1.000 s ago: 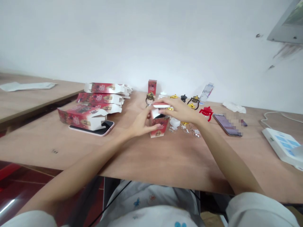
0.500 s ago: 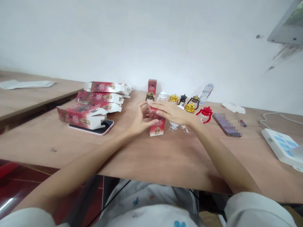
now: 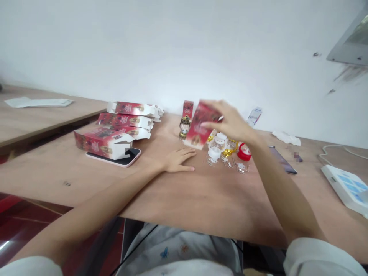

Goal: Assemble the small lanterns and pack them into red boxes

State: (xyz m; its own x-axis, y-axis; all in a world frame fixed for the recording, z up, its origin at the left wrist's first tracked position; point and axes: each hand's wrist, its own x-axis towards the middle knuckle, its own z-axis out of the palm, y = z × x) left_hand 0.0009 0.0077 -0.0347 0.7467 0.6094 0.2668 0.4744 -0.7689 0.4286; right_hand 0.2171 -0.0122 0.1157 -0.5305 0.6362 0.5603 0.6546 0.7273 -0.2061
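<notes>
My right hand (image 3: 230,120) grips a closed red box (image 3: 198,128) and holds it tilted above the table. My left hand (image 3: 178,160) rests on the wood with its fingers stretched out, holding nothing. Behind the raised box stand a bronze mini lantern (image 3: 184,126) and another upright red box (image 3: 188,109). Below my right hand are a white lantern (image 3: 217,145), gold lanterns (image 3: 229,147) and a red lantern (image 3: 244,152), partly covered by the hand and arm. Small metal-looking pieces (image 3: 227,161) lie in front of them.
Several red boxes with open white flaps (image 3: 103,143) lie at the left, one on a phone (image 3: 133,156). To the right are a clear bottle (image 3: 255,116), a dark phone (image 3: 283,161), a tissue (image 3: 286,138) and a white power strip (image 3: 345,186). A wall rises behind.
My left hand has let go of the red box and now lies flat on the table. My right hand has lifted the box up and tilted it.
</notes>
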